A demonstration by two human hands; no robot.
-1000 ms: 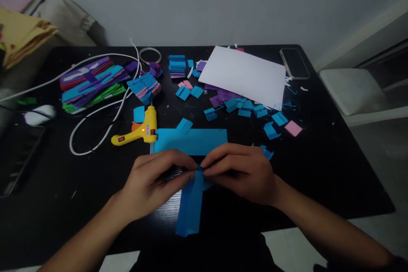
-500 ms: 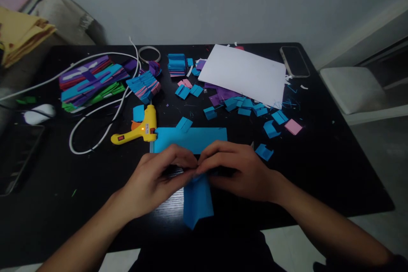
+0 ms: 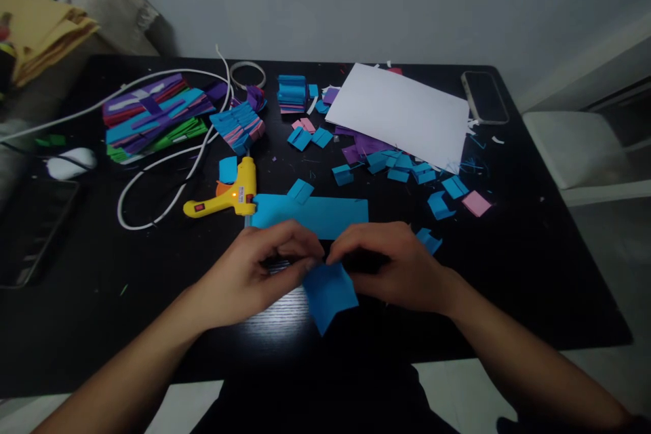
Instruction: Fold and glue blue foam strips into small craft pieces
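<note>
Both hands meet over the near middle of the black table (image 3: 534, 264). My left hand (image 3: 254, 271) and my right hand (image 3: 391, 264) each pinch the top edge of a small blue paper piece (image 3: 329, 293), which hangs down toward me between them. Just beyond the fingers lies a larger blue paper sheet (image 3: 310, 213), flat on the table. A yellow glue gun (image 3: 224, 198) lies at that sheet's left end, its light glowing orange.
Several small folded blue, pink and purple paper bits (image 3: 407, 169) are scattered mid-table. A white sheet (image 3: 401, 112) and a phone (image 3: 484, 96) lie at the back right. Stacked coloured paper strips (image 3: 152, 115), a white cable (image 3: 167, 163) and a tape roll (image 3: 247, 72) sit back left.
The blue piece in my hands went from a long hanging strip to a shorter, wider piece. Both hands shifted slightly away from me; the view also moved a little.
</note>
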